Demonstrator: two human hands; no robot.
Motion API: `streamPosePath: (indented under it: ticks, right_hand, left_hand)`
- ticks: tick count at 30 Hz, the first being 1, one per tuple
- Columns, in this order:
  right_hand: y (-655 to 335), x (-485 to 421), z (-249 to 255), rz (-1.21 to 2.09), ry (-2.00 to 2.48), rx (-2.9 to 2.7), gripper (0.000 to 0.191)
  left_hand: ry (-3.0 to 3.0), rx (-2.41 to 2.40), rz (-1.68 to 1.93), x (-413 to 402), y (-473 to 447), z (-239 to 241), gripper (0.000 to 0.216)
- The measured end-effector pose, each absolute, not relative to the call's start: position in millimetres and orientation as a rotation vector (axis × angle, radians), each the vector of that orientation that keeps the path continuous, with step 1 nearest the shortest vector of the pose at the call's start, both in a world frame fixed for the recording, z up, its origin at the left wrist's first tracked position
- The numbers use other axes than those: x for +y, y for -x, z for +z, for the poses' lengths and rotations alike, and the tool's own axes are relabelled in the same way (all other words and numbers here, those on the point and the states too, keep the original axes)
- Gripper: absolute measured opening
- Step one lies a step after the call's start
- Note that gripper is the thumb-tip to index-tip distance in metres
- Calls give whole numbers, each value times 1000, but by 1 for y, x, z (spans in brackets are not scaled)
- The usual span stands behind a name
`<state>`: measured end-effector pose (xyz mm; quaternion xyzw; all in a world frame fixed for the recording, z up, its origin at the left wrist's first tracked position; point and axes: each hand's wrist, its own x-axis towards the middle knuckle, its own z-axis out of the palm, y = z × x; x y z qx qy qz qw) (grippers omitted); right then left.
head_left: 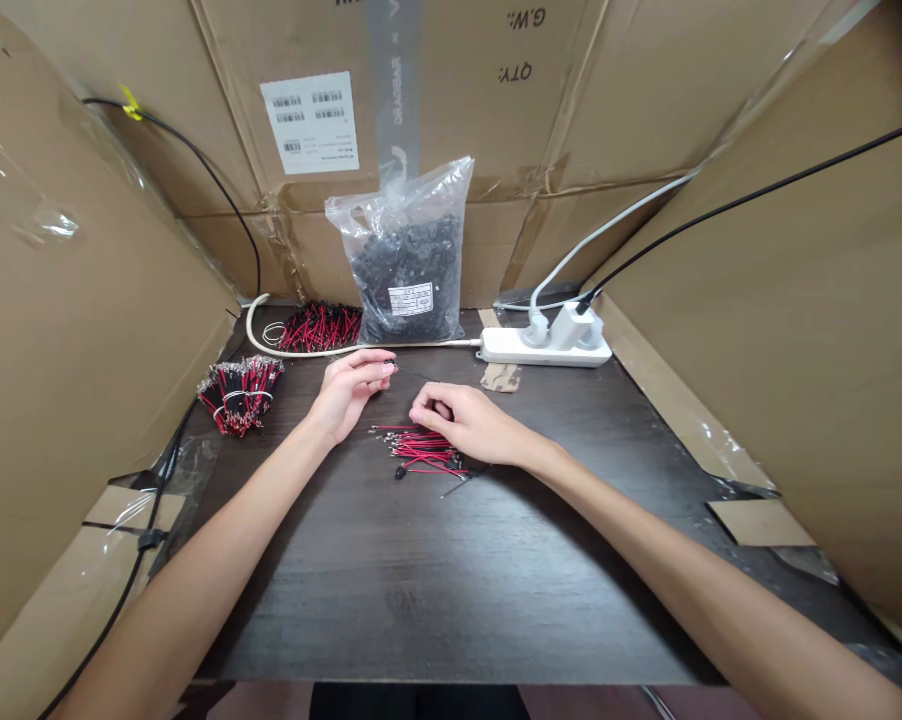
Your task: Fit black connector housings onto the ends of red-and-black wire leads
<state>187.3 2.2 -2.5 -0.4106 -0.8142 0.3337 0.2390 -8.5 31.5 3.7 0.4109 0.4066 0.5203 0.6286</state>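
My left hand [353,390] pinches a small black connector [392,364] between thumb and fingertips. From it a thin black wire [419,375] runs right toward my right hand [466,418]. That hand is closed, its thumb and index finger pressed together and the others curled under; something dark shows within the curl, but I cannot make out what. Just below lies a loose pile of red and black wires [425,450] with metal terminals at their ends, partly covered by my right hand. A small black connector piece [400,473] rests at the pile's lower left.
A banded bundle of red and black wires [241,395] lies at left, a larger heap [320,327] behind. A clear bag of black parts [410,270] leans on the cardboard wall [488,240]. A white power strip [545,347] with plugged-in cables sits at back right.
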Motion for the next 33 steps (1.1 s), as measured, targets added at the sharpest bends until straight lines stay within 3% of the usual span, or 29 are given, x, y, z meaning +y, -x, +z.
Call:
streamPosePath:
  ticks: [3, 13, 23, 33]
  right_hand:
    - [-187, 2, -4, 957, 1128, -2189, 22]
    - [-183, -1, 1, 916, 1152, -2248, 5]
    - [-181, -8, 0, 779, 1129, -2316, 10]
    - [-189, 10, -16, 1066, 1032, -1930, 13]
  left_hand:
    - [-949, 934, 1184, 32, 9, 3, 26]
    - [-956, 963, 1163, 31, 8, 5, 28]
    - [-914, 935, 1172, 32, 8, 5, 27]
    - [-684, 828, 1200, 33, 14, 10, 23]
